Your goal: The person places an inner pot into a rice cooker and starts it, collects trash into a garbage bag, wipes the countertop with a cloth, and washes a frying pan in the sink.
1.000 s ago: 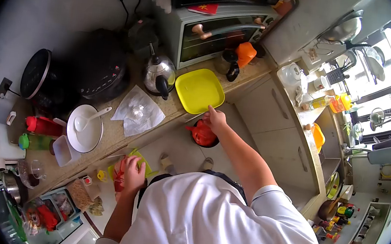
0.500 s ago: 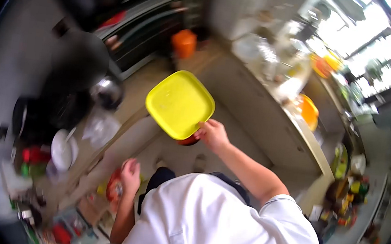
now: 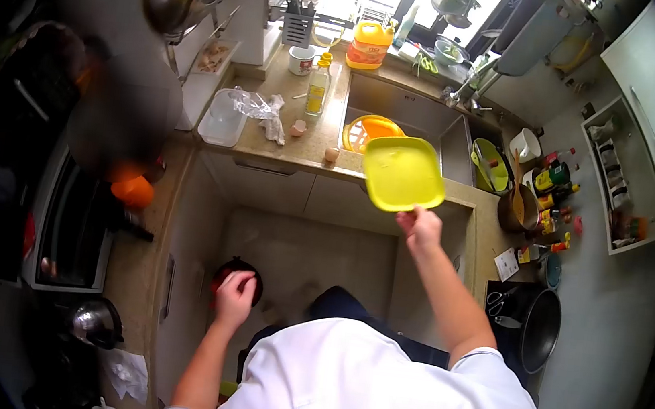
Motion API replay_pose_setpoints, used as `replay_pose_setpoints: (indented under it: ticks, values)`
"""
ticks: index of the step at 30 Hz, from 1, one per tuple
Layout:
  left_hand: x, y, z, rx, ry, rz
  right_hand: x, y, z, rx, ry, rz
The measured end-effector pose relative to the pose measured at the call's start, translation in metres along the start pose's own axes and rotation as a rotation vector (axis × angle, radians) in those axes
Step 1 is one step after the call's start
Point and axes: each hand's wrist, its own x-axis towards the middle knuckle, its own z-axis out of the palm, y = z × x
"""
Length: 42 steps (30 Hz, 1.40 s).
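Note:
My right hand point(image 3: 420, 228) grips the near edge of a yellow-green, rounded-square plastic tray point(image 3: 403, 174), holding it just in front of the sink point(image 3: 409, 110). From my view the tray covers part of the sink's front rim and of an orange plastic basket point(image 3: 381, 125) inside. My left hand point(image 3: 234, 299) hangs low on the left, fingers loosely bent, with nothing visible in it. On the floor beneath it is a dark red round object point(image 3: 257, 271), partly hidden by that hand.
Eggshell pieces point(image 3: 331, 155), a clear plastic box point(image 3: 224, 118) and an oil bottle point(image 3: 318, 89) stand left of the sink. An orange jug point(image 3: 370, 46) is behind it. To the right are a green basin point(image 3: 491, 168), a brown pot point(image 3: 517, 213), bottles and a black wok point(image 3: 541, 332).
My view has swung right to face the sink and window. The tray, still in my right hand, has come from beside the left counter to the sink's front edge.

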Motion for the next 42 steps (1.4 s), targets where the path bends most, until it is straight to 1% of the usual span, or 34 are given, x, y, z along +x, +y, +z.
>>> replay_pose_setpoints:
  ticks: [1, 3, 5, 7, 9, 11, 13, 14, 15, 17, 18, 19, 20, 22, 25, 26, 29, 31, 33, 35, 36, 38, 39, 41, 42]
  values:
    - [0.026, 0.017, 0.012, -0.033, -0.051, -0.016, 0.031, -0.007, -0.010, 0.043, 0.038, -0.017]
    - [0.071, 0.039, 0.041, -0.046, -0.109, 0.066, 0.080, -0.027, -0.021, 0.066, 0.143, -0.001]
    - [0.102, 0.056, 0.075, -0.045, -0.167, 0.067, 0.129, -0.044, -0.029, 0.081, 0.203, 0.025]
    - [0.131, 0.064, 0.116, -0.049, -0.220, 0.063, 0.184, -0.053, -0.038, -0.066, 0.272, 0.070]
    - [0.153, 0.063, 0.153, -0.039, -0.282, 0.010, 0.252, -0.049, -0.040, -0.196, 0.364, 0.099]
    - [0.172, 0.062, 0.191, -0.018, -0.282, -0.045, 0.297, -0.060, -0.044, -0.448, 0.336, 0.077]
    - [0.190, 0.077, 0.220, 0.000, -0.270, -0.135, 0.358, -0.048, -0.054, -0.515, 0.395, 0.095]
    - [0.201, 0.083, 0.230, 0.014, -0.283, -0.147, 0.383, -0.038, -0.060, -0.522, 0.383, 0.119]
    - [0.212, 0.092, 0.239, 0.037, -0.251, -0.159, 0.403, -0.037, -0.064, -0.523, 0.381, 0.138]
    - [0.230, 0.099, 0.255, 0.069, -0.159, -0.205, 0.431, -0.029, -0.068, -0.547, 0.383, 0.318]
    - [0.237, 0.093, 0.259, 0.096, -0.110, -0.242, 0.451, -0.014, -0.075, -0.524, 0.350, 0.407]
    - [0.243, 0.085, 0.262, 0.122, -0.065, -0.280, 0.460, -0.010, -0.077, -0.540, 0.338, 0.429]
    - [0.246, 0.075, 0.264, 0.139, -0.003, -0.312, 0.467, -0.004, -0.078, -0.525, 0.309, 0.509]
    - [0.255, 0.074, 0.267, 0.143, 0.063, -0.356, 0.482, 0.008, -0.084, -0.517, 0.226, 0.628]
    - [0.265, 0.069, 0.270, 0.176, 0.115, -0.377, 0.495, 0.026, -0.088, -0.532, 0.179, 0.678]
    - [0.268, 0.069, 0.271, 0.193, 0.117, -0.375, 0.499, 0.032, -0.091, -0.508, 0.208, 0.694]
    - [0.275, 0.060, 0.275, 0.180, 0.166, -0.407, 0.516, 0.055, -0.109, -0.517, 0.181, 0.715]
    - [0.280, 0.065, 0.273, 0.262, 0.183, -0.375, 0.526, 0.063, -0.122, -0.595, 0.122, 0.758]
    - [0.284, 0.069, 0.267, 0.300, 0.201, -0.405, 0.499, 0.028, -0.100, -0.760, 0.191, 0.718]
    - [0.288, 0.061, 0.261, 0.316, 0.225, -0.447, 0.486, 0.011, -0.093, -0.815, 0.108, 0.593]
    - [0.290, 0.059, 0.258, 0.321, 0.252, -0.414, 0.479, 0.006, -0.093, -0.826, 0.087, 0.587]
    - [0.293, 0.042, 0.252, 0.336, 0.260, -0.403, 0.465, 0.000, -0.088, -0.894, 0.000, 0.278]
    - [0.296, 0.040, 0.251, 0.347, 0.255, -0.402, 0.451, -0.004, -0.087, -0.902, -0.011, 0.268]
    - [0.305, 0.034, 0.248, 0.334, 0.263, -0.427, 0.422, -0.012, -0.083, -0.836, -0.093, -0.039]
    - [0.306, 0.025, 0.247, 0.339, 0.293, -0.377, 0.410, -0.010, -0.086, -0.788, -0.126, -0.101]
